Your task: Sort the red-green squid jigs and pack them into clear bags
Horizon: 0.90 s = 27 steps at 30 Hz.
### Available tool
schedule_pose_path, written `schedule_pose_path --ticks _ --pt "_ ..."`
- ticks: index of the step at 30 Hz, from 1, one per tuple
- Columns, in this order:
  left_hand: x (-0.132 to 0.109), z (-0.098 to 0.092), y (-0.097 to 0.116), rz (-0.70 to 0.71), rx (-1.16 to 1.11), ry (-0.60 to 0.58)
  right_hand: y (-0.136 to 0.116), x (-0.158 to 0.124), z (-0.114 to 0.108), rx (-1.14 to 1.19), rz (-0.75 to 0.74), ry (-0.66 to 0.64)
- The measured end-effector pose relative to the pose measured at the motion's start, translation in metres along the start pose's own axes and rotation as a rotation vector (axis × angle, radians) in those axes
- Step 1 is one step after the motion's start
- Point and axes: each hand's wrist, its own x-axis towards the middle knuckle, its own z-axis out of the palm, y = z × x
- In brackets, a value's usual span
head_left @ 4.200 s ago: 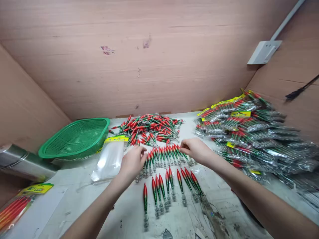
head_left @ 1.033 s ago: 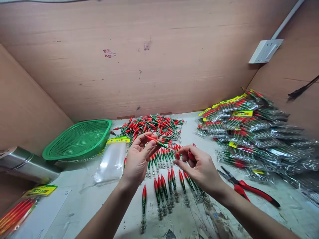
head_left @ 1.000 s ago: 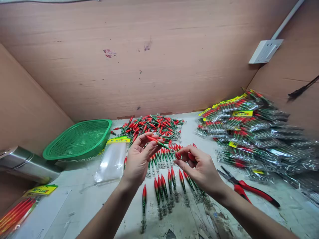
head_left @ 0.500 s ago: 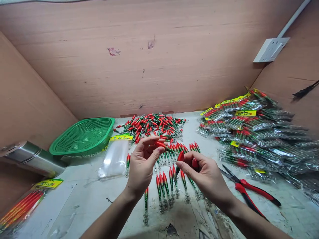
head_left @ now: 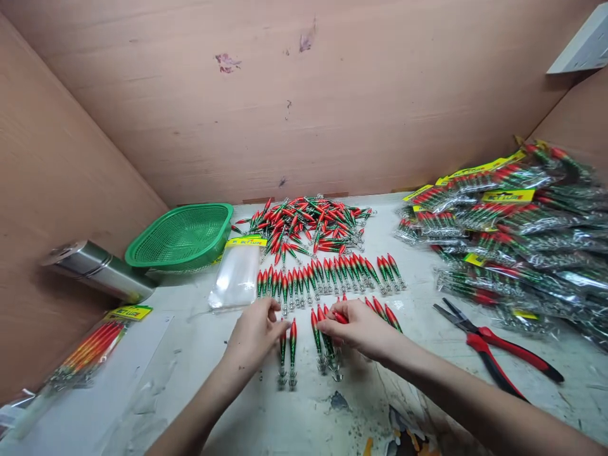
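Observation:
My right hand [head_left: 361, 326] is closed on a red-and-green squid jig [head_left: 339, 317], its red end showing at the fingertips. Beneath that hand, more jigs lie side by side, partly covered by the fingers. My left hand [head_left: 254, 335] holds nothing, thumb and forefinger apart, beside the top of a jig [head_left: 283, 354]. Another jig [head_left: 293, 348] lies just right of it, hooks toward me. Beyond both hands runs a long row of jigs [head_left: 327, 275], red ends pointing away. Behind it is a loose heap of the same jigs [head_left: 304, 221].
A green basket [head_left: 180, 237] and a stack of clear header bags [head_left: 235, 272] stand on the left, with a metal cylinder [head_left: 102, 269] and a packed bag of orange-red lures [head_left: 97, 345]. Filled jig packs [head_left: 503, 234] are piled at right, near red-handled pliers [head_left: 494, 348].
My left hand has let go of its jig, and two jigs now lie beside it where one lay. Both hands have come down to the table. The view has shifted.

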Motion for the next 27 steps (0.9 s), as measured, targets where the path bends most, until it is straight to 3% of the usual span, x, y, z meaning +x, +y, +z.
schedule_pose_path --ticks 2,6,14,22,27 --pt "-0.007 0.000 0.014 0.063 -0.125 -0.031 -0.005 0.005 0.011 0.034 -0.012 -0.047" --pt "-0.009 0.000 0.035 0.012 -0.473 -0.270 -0.014 0.006 0.018 0.119 -0.063 -0.144" --pt "0.005 0.001 0.032 -0.123 -0.797 -0.386 -0.018 -0.007 0.003 0.382 -0.033 -0.157" --pt "0.002 0.002 0.027 -0.148 -0.920 -0.538 -0.018 -0.025 -0.004 0.771 -0.030 -0.012" --pt "0.004 0.002 0.025 -0.137 -0.799 -0.463 -0.017 -0.028 -0.007 0.843 -0.010 -0.005"
